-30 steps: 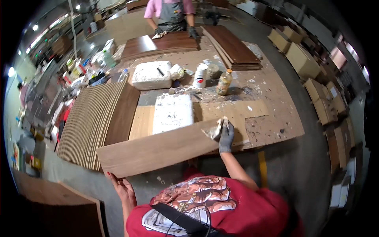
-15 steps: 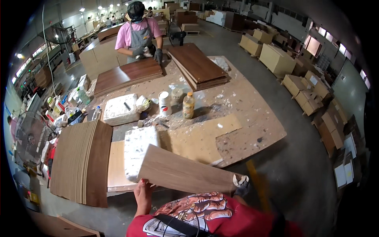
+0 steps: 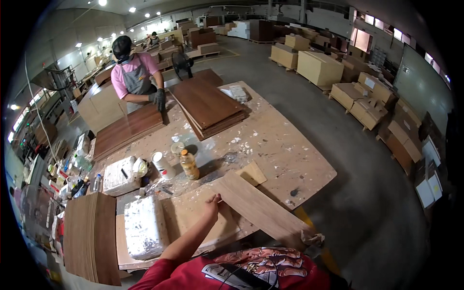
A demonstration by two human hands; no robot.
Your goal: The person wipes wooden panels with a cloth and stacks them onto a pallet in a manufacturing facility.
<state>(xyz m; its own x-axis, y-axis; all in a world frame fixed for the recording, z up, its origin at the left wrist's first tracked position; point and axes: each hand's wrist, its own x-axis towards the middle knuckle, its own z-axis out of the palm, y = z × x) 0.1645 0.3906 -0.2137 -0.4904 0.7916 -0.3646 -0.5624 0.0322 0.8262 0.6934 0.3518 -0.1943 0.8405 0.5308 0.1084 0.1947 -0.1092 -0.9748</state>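
A long brown wood-grain board [image 3: 263, 208] slants in front of me, over the near side of the worktable [image 3: 290, 159]. My left hand [image 3: 212, 203] is closed on the board's far left end, fingers curled at its corner. At the near right end, a crumpled pale cloth [image 3: 311, 238] is pressed to the board. It is held by my right hand [image 3: 315, 244], which is mostly hidden behind cloth and board. Left of my forearm stands a white paint-stained block [image 3: 143, 227]. Beyond my left hand is a bottle with an orange cap [image 3: 189, 165].
A stack of boards [image 3: 89, 237] stands at the left table edge. Farther off lie a white wrapped block [image 3: 119, 176], a white bottle [image 3: 163, 166] and two dark brown panel stacks [image 3: 208, 104], [image 3: 128, 130]. A co-worker [image 3: 137, 77] in dark gloves stands across the table.
My left hand has carried its end of the board away from me and to the right, off the white block. The view has turned right. The co-worker's hands have come together.
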